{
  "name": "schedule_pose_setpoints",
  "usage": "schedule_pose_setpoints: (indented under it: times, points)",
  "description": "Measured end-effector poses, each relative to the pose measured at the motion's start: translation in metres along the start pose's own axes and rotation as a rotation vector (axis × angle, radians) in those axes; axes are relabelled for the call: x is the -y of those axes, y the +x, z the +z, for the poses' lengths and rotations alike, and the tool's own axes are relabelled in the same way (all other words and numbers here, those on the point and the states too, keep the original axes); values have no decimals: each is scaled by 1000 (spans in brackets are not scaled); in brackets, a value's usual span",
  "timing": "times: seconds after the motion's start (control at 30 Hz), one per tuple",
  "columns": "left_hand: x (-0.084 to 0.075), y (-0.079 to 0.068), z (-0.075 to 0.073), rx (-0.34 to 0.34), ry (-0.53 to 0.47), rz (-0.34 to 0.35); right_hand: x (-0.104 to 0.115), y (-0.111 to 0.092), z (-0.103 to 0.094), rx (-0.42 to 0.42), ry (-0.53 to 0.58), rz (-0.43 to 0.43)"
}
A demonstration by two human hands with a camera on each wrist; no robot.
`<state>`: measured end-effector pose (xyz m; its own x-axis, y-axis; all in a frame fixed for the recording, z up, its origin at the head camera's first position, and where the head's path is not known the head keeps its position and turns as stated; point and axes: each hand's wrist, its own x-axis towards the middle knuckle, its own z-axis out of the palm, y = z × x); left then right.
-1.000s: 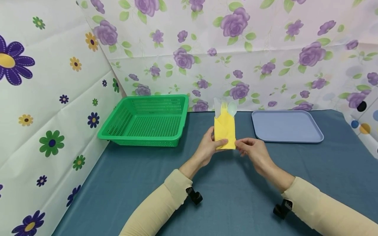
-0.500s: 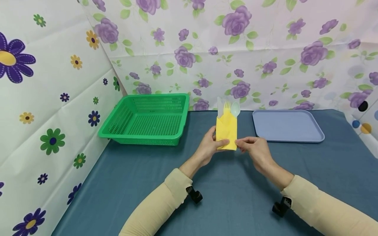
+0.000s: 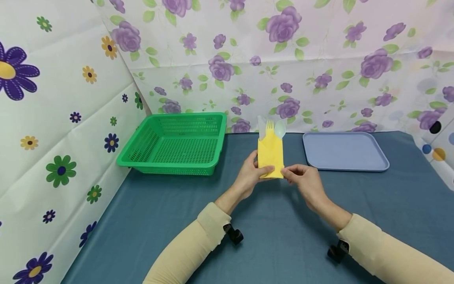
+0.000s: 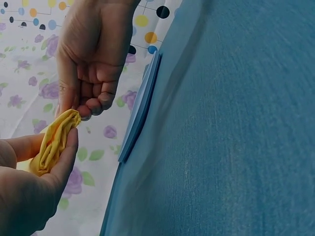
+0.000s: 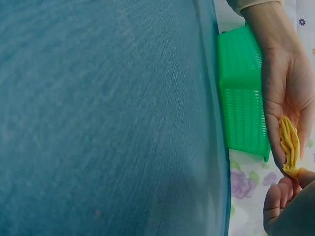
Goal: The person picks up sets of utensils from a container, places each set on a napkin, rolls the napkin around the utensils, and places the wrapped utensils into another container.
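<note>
A folded yellow napkin (image 3: 270,152) stands upright above the table as a pouch. Out of its top stick a clear knife (image 3: 262,128), a yellow fork (image 3: 270,125) and a pale spoon (image 3: 280,129). My left hand (image 3: 247,176) grips the napkin low on its left side, thumb across the front. With thumb and forefinger my right hand (image 3: 306,182) pinches the lower right corner. In the left wrist view the bunched lower end of the napkin (image 4: 55,141) shows between the left thumb and fingers. The cutlery's lower parts are hidden inside.
A green plastic basket (image 3: 166,170) stands at the back left of the blue-covered table (image 3: 269,244). At the back right lies a shallow blue-grey tray (image 3: 345,152). Floral sheets (image 3: 248,47) hang behind and along the left side.
The napkin with its cutlery shifts slightly right and then back left, and its bottom edge sits a little higher now. Both hands keep their hold throughout.
</note>
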<state>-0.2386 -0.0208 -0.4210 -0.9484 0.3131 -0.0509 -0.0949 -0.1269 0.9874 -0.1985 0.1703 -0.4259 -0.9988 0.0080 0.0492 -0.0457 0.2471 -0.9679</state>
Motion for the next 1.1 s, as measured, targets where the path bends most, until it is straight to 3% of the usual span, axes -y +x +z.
schedule_pose_setpoints:
  times: [0.27,0.6,0.77,1.1]
  points:
    - [1,0,1,-1,-4,6,0,1,1,-8,70,18]
    - [2,3,0,-81,-24,33,-1,-6,0,40,94,72]
    - [1,2,1,-54,-26,32,1,-7,1,45,78,62]
    - [-2,0,-8,25,30,15,1,-5,-4,143,66,29]
